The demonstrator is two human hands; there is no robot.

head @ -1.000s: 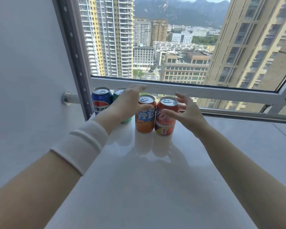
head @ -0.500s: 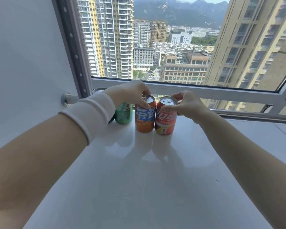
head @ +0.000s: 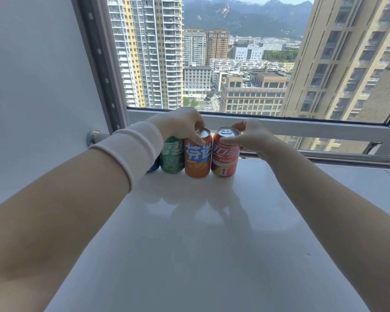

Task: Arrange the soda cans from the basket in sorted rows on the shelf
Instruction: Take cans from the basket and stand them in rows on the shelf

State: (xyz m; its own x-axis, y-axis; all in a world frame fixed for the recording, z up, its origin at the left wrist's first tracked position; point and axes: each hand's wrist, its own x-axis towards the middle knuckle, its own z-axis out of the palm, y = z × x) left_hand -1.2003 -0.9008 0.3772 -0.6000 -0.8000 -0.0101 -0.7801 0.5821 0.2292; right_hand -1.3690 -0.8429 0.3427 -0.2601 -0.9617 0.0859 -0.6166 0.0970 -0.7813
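- Open a second earlier, the left hand (head: 180, 124) gripped the orange can (head: 197, 161), the right hand (head: 250, 136) the red can (head: 224, 158), on the shelf (head: 200, 244).
- Leftward, the sleeve (head: 131, 149) hid most of the blue can (head: 153, 168).

I'm counting four standing in total: one blue soda can (head: 152, 169), one green soda can (head: 172, 156), one orange soda can (head: 198, 162), one red soda can (head: 225, 158). Two hands showing: left hand (head: 180, 124), right hand (head: 251, 136).

On the white shelf (head: 212, 244), the left grip (head: 180, 124) pinches the top of the orange can (head: 197, 161). The right grip (head: 250, 137) pinches the red can (head: 224, 158), which touches the orange can's right side. Left of the orange can stand the green can (head: 171, 158) and a mostly hidden blue can (head: 153, 168).
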